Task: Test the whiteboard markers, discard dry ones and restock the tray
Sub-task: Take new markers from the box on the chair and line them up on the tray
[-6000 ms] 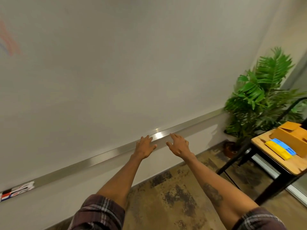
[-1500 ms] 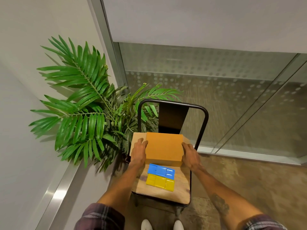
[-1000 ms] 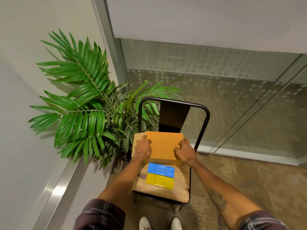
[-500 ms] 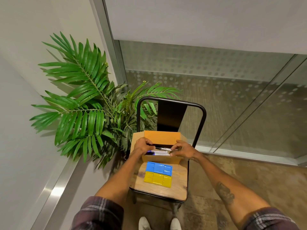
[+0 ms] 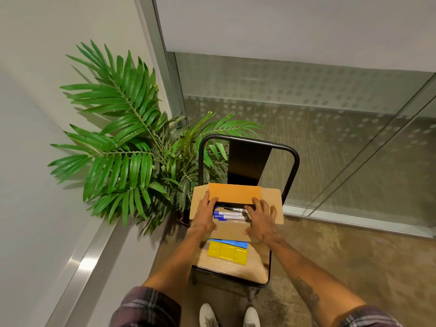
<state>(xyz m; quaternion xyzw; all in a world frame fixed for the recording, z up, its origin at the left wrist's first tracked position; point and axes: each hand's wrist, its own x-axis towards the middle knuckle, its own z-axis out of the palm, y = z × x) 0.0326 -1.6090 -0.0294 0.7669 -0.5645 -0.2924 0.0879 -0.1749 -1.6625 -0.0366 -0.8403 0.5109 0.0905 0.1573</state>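
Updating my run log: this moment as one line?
box: open, on chair | markers: inside box | left hand: on box | right hand: on box

Blue-capped white markers (image 5: 228,215) are showing in the orange-tan box (image 5: 234,193); nearer, a yellow block (image 5: 227,253) is adjoining a blue block (image 5: 233,243); dark plaid sleeves (image 5: 146,308) are showing nearest.

Both your bare forearms reach forward and down, and your left hand (image 5: 205,219) and right hand (image 5: 262,221) lie palm down, near each other, with the fingers (image 5: 256,201) straight and slightly spread.
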